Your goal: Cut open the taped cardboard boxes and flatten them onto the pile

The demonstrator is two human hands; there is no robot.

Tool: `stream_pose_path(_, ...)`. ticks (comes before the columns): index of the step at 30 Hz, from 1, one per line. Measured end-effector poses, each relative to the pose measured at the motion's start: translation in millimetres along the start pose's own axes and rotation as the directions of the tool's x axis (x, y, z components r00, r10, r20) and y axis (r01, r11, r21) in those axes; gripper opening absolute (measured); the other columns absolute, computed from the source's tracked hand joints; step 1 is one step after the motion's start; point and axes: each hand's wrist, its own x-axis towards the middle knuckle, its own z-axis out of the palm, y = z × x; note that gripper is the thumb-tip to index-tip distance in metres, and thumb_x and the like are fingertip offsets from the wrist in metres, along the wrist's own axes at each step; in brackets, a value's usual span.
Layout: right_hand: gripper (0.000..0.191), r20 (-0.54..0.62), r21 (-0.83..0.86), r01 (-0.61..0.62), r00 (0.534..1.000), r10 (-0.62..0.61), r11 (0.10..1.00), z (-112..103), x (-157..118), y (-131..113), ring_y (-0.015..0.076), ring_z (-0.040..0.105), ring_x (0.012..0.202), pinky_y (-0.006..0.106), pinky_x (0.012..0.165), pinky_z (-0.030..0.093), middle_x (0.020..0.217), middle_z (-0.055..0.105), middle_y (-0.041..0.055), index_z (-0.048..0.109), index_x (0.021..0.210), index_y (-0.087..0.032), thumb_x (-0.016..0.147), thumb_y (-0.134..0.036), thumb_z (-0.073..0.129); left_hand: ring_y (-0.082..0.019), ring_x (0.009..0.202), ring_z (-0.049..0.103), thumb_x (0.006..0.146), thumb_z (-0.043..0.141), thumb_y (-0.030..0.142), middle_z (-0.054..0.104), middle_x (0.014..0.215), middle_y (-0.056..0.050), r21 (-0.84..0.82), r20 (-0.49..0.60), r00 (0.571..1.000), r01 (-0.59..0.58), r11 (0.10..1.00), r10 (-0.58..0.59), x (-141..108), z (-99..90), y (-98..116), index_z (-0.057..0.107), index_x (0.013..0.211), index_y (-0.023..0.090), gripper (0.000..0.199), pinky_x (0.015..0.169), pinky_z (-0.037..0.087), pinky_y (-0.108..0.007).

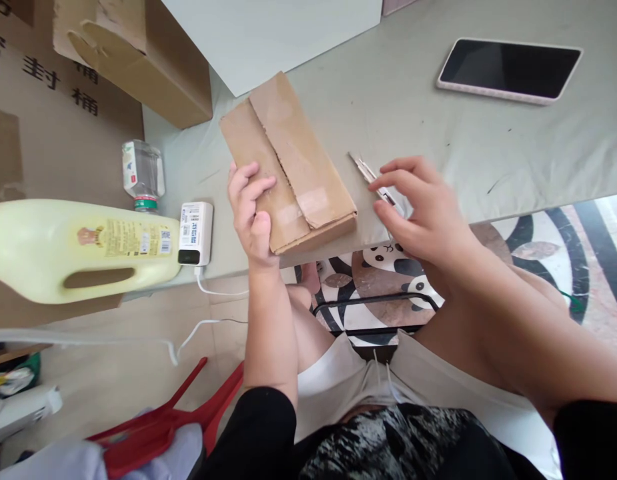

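Observation:
A small brown cardboard box (pixel 308 157) rests on the light grey-green cloth of the table, its two top flaps meeting along a ragged seam with pieces of clear tape near the close end. My left hand (pixel 253 213) grips the box's left side, fingers curled over the top. To the right of the box lies a metal utility knife (pixel 371 177), its tip pointing up and left. Over the knife's lower end is my right hand (pixel 418 203), thumb and fingers apart around it; whether they touch it is hard to tell.
A phone (pixel 508 70) lies at the back right of the table (pixel 528 153). On the left are a white power bank (pixel 195 233) with a cable, a yellow jug (pixel 83 250), a clear bottle (pixel 143 173) and a larger cardboard box (pixel 173 67). A white panel (pixel 283 33) stands behind.

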Motion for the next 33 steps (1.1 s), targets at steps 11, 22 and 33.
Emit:
stream_pose_path(11,0.037,0.160,-0.352,-0.026,0.983,0.088,0.936,20.9,-1.0,13.2,0.0417,0.057,0.114,0.063,0.093,0.051,0.127,0.062,0.0249,0.074,0.106,-0.010,0.087,-0.035,0.054,-0.032,0.157,0.025,0.084,0.048,0.078,0.056,0.147,0.002,-0.076,0.052,0.997,0.061,0.995,-0.057,-2.1,-2.5,-9.8,0.065,0.106,0.029,0.056,0.135,0.004,-0.051)
stream_pose_path(22,0.035,0.177,-0.182,-0.119,0.972,0.152,0.976,17.2,5.4,-2.2,0.0264,0.066,0.081,0.055,0.082,0.056,0.140,0.054,0.0223,0.073,0.105,-0.011,0.089,-0.032,0.050,-0.027,0.140,0.046,0.097,0.047,0.058,0.058,0.137,-0.006,-0.026,0.016,0.999,-0.032,0.999,0.032,-9.3,4.1,14.9,0.070,0.111,0.020,0.047,0.128,0.025,-0.045)
stream_pose_path(33,0.051,0.124,0.078,-0.054,0.991,0.044,0.995,9.7,11.1,-15.8,0.0310,0.067,0.111,0.046,0.093,0.055,0.129,0.069,0.0134,0.065,0.126,-0.015,0.083,-0.012,0.037,-0.026,0.139,0.048,0.098,0.038,0.061,0.057,0.134,-0.005,-0.045,-0.174,0.983,-0.062,0.997,0.053,-27.0,29.5,17.3,0.069,0.109,0.026,0.048,0.128,0.028,-0.045)
